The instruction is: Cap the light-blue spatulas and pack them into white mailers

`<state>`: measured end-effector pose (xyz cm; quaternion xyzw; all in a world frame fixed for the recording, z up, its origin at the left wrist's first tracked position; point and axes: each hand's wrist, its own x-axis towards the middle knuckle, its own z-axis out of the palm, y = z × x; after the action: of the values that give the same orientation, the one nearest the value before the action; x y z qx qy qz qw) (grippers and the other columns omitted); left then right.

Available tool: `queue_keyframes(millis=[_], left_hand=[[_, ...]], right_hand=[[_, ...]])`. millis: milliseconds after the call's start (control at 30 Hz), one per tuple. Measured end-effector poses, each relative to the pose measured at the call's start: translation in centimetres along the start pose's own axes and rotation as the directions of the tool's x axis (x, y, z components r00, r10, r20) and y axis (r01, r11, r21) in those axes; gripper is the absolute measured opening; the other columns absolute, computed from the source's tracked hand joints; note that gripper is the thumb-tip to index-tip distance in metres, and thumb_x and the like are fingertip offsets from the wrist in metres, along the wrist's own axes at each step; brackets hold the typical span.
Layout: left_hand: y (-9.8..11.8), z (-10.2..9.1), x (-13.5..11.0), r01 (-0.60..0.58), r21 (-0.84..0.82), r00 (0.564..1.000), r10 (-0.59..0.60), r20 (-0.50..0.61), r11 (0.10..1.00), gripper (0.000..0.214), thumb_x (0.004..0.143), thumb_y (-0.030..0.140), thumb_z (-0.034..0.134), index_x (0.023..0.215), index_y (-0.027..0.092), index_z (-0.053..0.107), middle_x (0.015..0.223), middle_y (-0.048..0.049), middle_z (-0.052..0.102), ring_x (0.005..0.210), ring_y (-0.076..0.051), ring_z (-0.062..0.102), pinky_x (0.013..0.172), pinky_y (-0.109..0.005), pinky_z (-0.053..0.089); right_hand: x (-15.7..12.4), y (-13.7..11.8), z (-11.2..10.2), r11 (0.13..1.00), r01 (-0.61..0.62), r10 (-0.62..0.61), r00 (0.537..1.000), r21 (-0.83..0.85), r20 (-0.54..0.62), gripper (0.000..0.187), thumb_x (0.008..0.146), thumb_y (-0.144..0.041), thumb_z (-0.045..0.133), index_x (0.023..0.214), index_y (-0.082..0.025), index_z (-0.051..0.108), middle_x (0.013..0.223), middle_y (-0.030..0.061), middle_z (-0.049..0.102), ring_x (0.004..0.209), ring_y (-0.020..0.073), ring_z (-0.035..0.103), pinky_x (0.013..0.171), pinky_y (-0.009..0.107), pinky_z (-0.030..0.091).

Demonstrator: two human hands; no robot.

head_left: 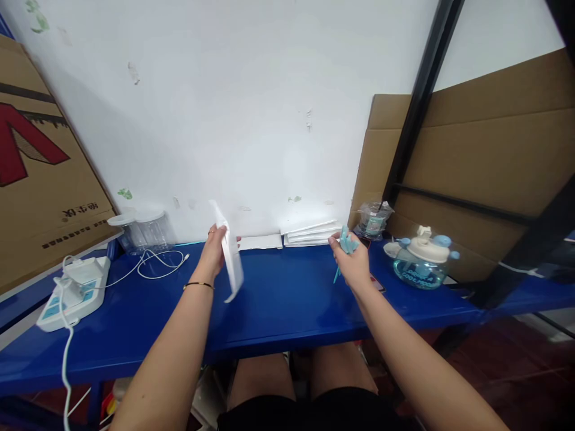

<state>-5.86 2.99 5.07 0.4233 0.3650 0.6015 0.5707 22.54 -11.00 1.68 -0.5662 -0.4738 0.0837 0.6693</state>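
Note:
My left hand (214,246) is closed on a flat white paper-like packet (232,254), held tilted on its edge above the blue table (278,299). What kind of packet it is, I cannot tell. In my right hand (353,258), the fingers are closed around a bunch of light-blue strips (347,240), with one thin end hanging below. Against the wall, between the two hands, lies a stack of similar white flat packets (312,233). Beside that stack, to its left, a single white flat piece (260,242) rests on the table.
On the left are a power strip (92,293), a white cable (155,274) and clear lidded jars (150,230). A water bottle (420,263), a plastic-wrapped container (374,221) and a partly hidden phone (378,284) stand or lie right. Cardboard (485,149) lines the black frame.

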Motion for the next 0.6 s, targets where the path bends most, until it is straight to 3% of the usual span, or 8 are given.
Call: queue_keyframes(millis=[133, 233, 300, 400, 433, 467, 533, 600], left_hand=[[-0.6, 2.9, -1.7, 0.155, -0.331, 0.988, -0.143, 0.06, 0.931, 0.034, 0.077, 0.046, 0.041, 0.097, 0.021, 0.051, 0.082, -0.004, 0.059, 0.083, -0.026, 0.064, 0.073, -0.045, 0.052], [-1.9, 4.1, -3.1, 0.267, -0.422, 0.96, -0.278, 0.038, 0.866, 0.029, 0.077, 0.039, 0.04, 0.096, 0.019, 0.051, 0.081, -0.0055, 0.06, 0.079, -0.023, 0.064, 0.069, -0.039, 0.053], [-2.9, 4.9, -3.8, 0.312, -0.457, 0.939, -0.343, 0.016, 0.833, 0.027, 0.077, 0.034, 0.04, 0.097, 0.018, 0.051, 0.081, -0.006, 0.062, 0.076, -0.02, 0.063, 0.068, -0.035, 0.053], [-3.9, 6.1, -4.7, 0.364, -0.466, 0.918, -0.395, 0.033, 0.807, 0.027, 0.079, 0.031, 0.038, 0.1, 0.017, 0.05, 0.084, -0.0063, 0.062, 0.077, -0.018, 0.063, 0.069, -0.032, 0.053], [-4.1, 6.4, -5.1, 0.379, -0.434, 0.915, -0.402, 0.044, 0.817, 0.029, 0.08, 0.031, 0.037, 0.102, 0.017, 0.049, 0.087, -0.0071, 0.062, 0.08, -0.018, 0.063, 0.071, -0.033, 0.053], [-4.2, 6.6, -5.6, 0.386, -0.379, 0.916, -0.4, 0.046, 0.841, 0.031, 0.081, 0.033, 0.036, 0.106, 0.018, 0.048, 0.092, -0.0082, 0.062, 0.086, -0.02, 0.062, 0.074, -0.035, 0.053], [-4.0, 6.8, -7.2, 0.306, -0.204, 0.947, -0.319, -0.031, 0.93, 0.037, 0.083, 0.038, 0.035, 0.115, 0.021, 0.042, 0.11, -0.0102, 0.058, 0.104, -0.024, 0.056, 0.083, -0.041, 0.05], [-3.7, 6.5, -9.4, 0.04, 0.054, 0.982, -0.029, -0.188, 0.998, 0.045, 0.083, 0.044, 0.037, 0.125, 0.027, 0.033, 0.13, -0.0088, 0.045, 0.124, -0.026, 0.04, 0.095, -0.046, 0.042]], right_hand=[[-2.0, 2.1, 1.2, 0.989, -0.14, 0.13, 0.976, 0.047, 0.175, 0.035, 0.074, -0.052, 0.058, 0.082, -0.018, 0.056, 0.05, -0.0051, 0.046, 0.041, 0.0111, 0.043, 0.042, 0.024, 0.036], [-2.5, 0.6, 1.0, 0.982, -0.139, 0.11, 0.971, 0.127, 0.214, 0.034, 0.076, -0.051, 0.056, 0.087, -0.019, 0.055, 0.05, -0.0055, 0.043, 0.039, 0.0112, 0.04, 0.04, 0.024, 0.034], [-2.6, -1.7, 0.6, 0.992, -0.037, 0.006, 0.968, 0.118, 0.253, 0.035, 0.075, -0.048, 0.059, 0.096, -0.02, 0.055, 0.053, -0.0048, 0.045, 0.042, 0.0114, 0.041, 0.043, 0.024, 0.035], [-3.0, -5.0, 0.4, 0.977, 0.2, -0.148, 0.894, -0.08, 0.422, 0.053, 0.062, -0.041, 0.072, 0.11, -0.023, 0.056, 0.069, -0.0002, 0.06, 0.059, 0.0151, 0.054, 0.057, 0.025, 0.043], [-3.1, -5.6, 0.5, 0.949, 0.266, -0.162, 0.873, -0.17, 0.46, 0.05, 0.062, -0.038, 0.071, 0.109, -0.024, 0.058, 0.073, 0.0008, 0.063, 0.063, 0.0161, 0.056, 0.061, 0.026, 0.043], [-3.2, -6.0, 0.6, 0.918, 0.313, -0.169, 0.864, -0.243, 0.474, 0.043, 0.064, -0.035, 0.069, 0.104, -0.024, 0.06, 0.076, 0.0017, 0.065, 0.066, 0.0168, 0.057, 0.064, 0.026, 0.043], [-3.1, -6.0, 0.7, 0.879, 0.334, -0.175, 0.889, -0.34, 0.423, 0.022, 0.068, -0.031, 0.062, 0.088, -0.022, 0.064, 0.073, 0.0025, 0.066, 0.066, 0.017, 0.057, 0.062, 0.025, 0.041], [-2.5, -5.5, 0.5, 0.896, 0.265, -0.163, 0.942, -0.355, 0.293, 0.014, 0.071, -0.032, 0.057, 0.072, -0.019, 0.061, 0.063, 0.0018, 0.062, 0.06, 0.0158, 0.054, 0.057, 0.024, 0.039]])
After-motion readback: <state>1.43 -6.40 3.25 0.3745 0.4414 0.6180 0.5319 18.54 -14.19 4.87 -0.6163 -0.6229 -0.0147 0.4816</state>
